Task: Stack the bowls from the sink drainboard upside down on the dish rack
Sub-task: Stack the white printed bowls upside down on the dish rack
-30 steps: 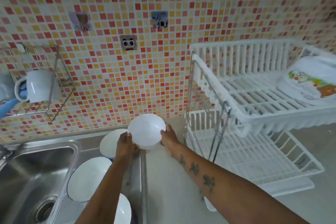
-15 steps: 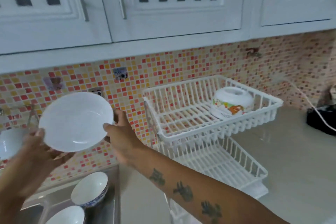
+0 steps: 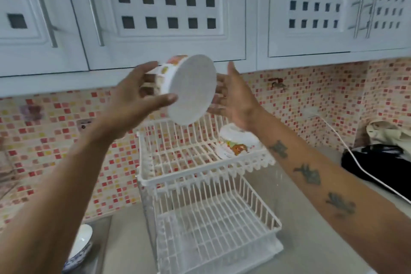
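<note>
A white bowl [image 3: 191, 89] with a cartoon print on its outside hangs in the air above the white two-tier dish rack [image 3: 178, 176]. It is tipped on its side with the mouth towards me. My left hand [image 3: 133, 100] grips it, thumb on the rim. My right hand [image 3: 235, 100] is spread flat by the bowl's right edge; I cannot tell whether it touches. A second printed bowl [image 3: 238, 144] lies upside down at the right of the rack's top tier. A blue-patterned bowl [image 3: 80, 244] sits on the drainboard at the lower left.
White wall cabinets [image 3: 164, 18] hang low just above the raised bowl. The rack's lower tier [image 3: 213, 224] holds nothing. On the counter to the right lie a black bag [image 3: 375, 162], a white cable [image 3: 355, 162] and a beige cloth [image 3: 389, 133].
The bowl has gone from the drainboard up and to the right, over the rack, and has turned onto its side. My right hand has opened away from its rim.
</note>
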Available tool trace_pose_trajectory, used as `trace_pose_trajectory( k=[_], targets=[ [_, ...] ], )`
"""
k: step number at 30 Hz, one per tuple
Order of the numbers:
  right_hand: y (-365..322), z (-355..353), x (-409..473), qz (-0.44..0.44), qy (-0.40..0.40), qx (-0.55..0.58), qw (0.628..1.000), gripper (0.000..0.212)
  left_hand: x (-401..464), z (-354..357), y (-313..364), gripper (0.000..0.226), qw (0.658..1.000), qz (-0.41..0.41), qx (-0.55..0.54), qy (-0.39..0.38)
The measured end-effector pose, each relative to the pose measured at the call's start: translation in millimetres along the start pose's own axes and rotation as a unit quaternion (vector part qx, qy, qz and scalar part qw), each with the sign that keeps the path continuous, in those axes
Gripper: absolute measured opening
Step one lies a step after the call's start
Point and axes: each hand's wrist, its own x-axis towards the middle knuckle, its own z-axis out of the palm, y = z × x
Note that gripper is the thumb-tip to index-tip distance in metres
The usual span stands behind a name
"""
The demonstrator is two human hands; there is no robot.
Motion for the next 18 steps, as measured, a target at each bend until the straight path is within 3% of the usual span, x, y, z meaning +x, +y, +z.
trace_pose_trajectory(
  k=[3,9,18],
  targets=[
    [-10.5,-52.3,18.8,0.023,0.051,-0.048,0.997,0.081,26.6,53.1,5.8,0.094,0.992,0.043,0.118,-0.017],
    [-6.4,-101.7,24.9,0.044,0.11,-0.171,0.978,0.074,60.9,130.2,-5.9,0.088,0.954,0.114,0.262,-0.09],
    [55.2,-122.7,38.8,0.153,0.103,-0.226,0.956,0.079,58.6,186.2,-53.4,0.089,0.901,0.125,0.373,-0.18]
  ],
)
